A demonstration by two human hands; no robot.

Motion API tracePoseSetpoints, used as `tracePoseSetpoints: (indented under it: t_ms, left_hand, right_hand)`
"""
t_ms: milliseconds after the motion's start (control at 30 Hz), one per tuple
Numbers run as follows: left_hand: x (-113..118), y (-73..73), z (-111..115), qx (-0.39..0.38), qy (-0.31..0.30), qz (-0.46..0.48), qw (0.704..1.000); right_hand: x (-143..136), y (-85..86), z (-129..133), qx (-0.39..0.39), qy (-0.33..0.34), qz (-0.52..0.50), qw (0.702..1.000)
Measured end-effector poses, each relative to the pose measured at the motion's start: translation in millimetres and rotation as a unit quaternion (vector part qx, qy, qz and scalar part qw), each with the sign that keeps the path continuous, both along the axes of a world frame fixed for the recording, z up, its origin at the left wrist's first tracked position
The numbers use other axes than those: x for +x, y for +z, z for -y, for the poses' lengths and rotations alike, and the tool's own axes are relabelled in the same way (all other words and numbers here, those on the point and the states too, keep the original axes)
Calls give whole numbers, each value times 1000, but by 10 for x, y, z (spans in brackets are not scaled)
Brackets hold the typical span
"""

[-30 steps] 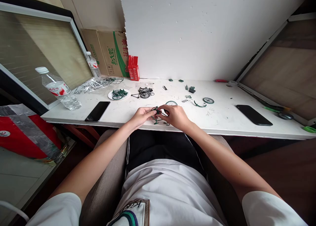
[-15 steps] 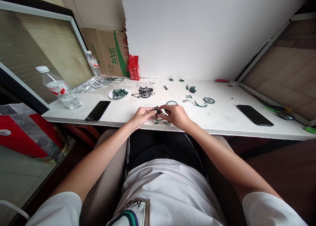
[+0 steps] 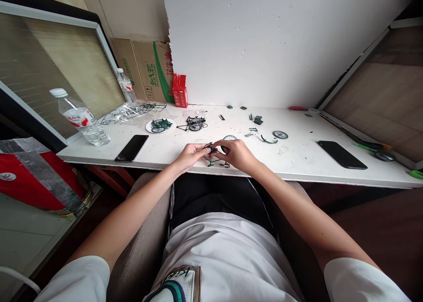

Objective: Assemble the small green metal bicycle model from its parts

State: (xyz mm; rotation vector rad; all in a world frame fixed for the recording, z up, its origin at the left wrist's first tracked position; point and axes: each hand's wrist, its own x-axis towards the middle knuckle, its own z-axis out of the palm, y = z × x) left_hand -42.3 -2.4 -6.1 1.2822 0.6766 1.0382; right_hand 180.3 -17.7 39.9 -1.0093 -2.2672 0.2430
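Near the table's front edge, a small dark green model bicycle frame (image 3: 210,162) is between both my hands. My left hand (image 3: 191,156) pinches it from the left, thumb on top. From the right, the fingers of my right hand (image 3: 236,153) are closed on the same model; the exact part under their tips is hidden. Just behind my right hand lies a spoked wheel (image 3: 230,138). A second wheel (image 3: 280,134) and a curved green mudguard-like piece (image 3: 268,140) rest farther right.
A white plate (image 3: 149,129) of green parts and a black model bicycle (image 3: 194,123) are at the back left. Phones lie left (image 3: 131,148) and right (image 3: 342,154). A water bottle (image 3: 81,119) stands at the left, with a red box (image 3: 180,91) against the wall.
Both hands stay almost in place on the model bicycle frame, with only slight finger movement. The whole view has shifted a little.
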Motion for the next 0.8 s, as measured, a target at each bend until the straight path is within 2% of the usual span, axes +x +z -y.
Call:
tracePoseSetpoints:
  t_ms: [533, 800]
  left_hand:
    - [-6, -9, 0, 4, 2, -6, 1000]
    - [13, -7, 4, 14, 12, -13, 1000]
  right_hand:
    - [36, 44, 0, -10, 46, -12, 999]
    - [28, 29, 3, -10, 25, 7, 1000]
